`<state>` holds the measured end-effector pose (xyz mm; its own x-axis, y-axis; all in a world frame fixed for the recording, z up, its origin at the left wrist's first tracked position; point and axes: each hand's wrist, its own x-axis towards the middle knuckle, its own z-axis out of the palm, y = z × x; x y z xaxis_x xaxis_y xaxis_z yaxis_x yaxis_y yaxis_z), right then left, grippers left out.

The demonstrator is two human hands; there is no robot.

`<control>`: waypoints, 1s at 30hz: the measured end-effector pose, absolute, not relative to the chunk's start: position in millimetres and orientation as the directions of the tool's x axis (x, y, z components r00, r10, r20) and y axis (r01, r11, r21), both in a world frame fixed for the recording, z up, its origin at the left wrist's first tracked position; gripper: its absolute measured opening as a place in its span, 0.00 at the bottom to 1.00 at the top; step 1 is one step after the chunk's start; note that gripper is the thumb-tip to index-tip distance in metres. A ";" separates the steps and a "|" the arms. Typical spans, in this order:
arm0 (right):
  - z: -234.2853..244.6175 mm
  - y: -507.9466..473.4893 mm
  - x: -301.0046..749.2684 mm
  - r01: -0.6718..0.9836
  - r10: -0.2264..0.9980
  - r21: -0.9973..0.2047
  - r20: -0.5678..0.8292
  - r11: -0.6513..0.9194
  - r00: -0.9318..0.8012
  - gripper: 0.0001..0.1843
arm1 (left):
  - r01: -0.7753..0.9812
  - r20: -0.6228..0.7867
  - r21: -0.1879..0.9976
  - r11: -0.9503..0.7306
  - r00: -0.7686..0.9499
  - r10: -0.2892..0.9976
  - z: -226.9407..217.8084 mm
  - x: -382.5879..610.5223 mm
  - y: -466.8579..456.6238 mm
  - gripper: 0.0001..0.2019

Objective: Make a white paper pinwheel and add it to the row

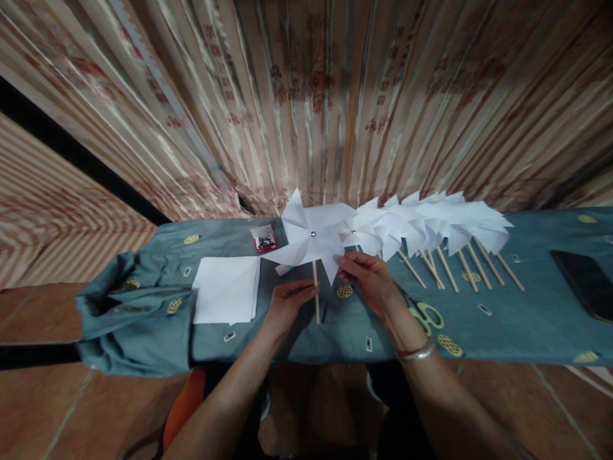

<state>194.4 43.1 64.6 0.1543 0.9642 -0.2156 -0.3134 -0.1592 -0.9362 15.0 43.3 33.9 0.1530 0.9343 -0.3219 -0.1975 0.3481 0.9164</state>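
A white paper pinwheel [316,220] with a silver pin at its centre stands upright in front of me on a thin wooden stick. My left hand [290,303] pinches that stick below the paper blades. With thumb and fingertips, my right hand [366,275] grips the tip of the pinwheel's lower right blade. Just behind it, on the right, lies a row of several finished-looking white pinwheels [431,223], overlapping, their sticks pointing toward me. Green-handled scissors [428,317] lie beside my right wrist, partly hidden by it.
A stack of white paper squares [225,291] lies left of my hands. Behind it stands a small red box [265,239] of metal pins. A dark phone [584,281] rests at the right. The table has a green cloth [306,348], bunched at its left end, and a curtain [306,128] hangs behind.
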 end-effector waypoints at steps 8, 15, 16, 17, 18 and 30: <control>66.4 39.1 187.5 -0.320 0.967 -0.929 -0.230 -0.184 0.111 0.18 | -0.200 -0.293 0.925 0.324 0.170 0.941 32.3 14.3 43.2 0.17; 67.5 37.2 183.8 -0.324 0.970 -0.925 -0.231 -0.197 0.070 0.19 | -0.217 -0.294 0.919 0.330 0.184 0.938 31.7 15.4 42.9 0.17; 67.4 37.0 183.3 -0.322 0.971 -0.926 -0.228 -0.196 0.065 0.19 | -0.217 -0.297 0.918 0.333 0.184 0.937 32.2 15.7 42.7 0.17; 67.1 36.8 182.7 -0.320 0.972 -0.927 -0.226 -0.196 0.059 0.20 | -0.217 -0.299 0.917 0.335 0.184 0.936 32.8 16.0 42.4 0.18; 66.7 36.7 182.0 -0.319 0.973 -0.927 -0.224 -0.196 0.055 0.20 | -0.215 -0.300 0.917 0.337 0.186 0.936 33.5 16.4 42.2 0.18; 66.3 34.6 171.1 -0.214 0.983 -0.960 -0.185 -0.179 0.012 0.20 | -0.244 -0.268 0.914 0.325 0.239 0.933 32.8 18.6 39.9 0.17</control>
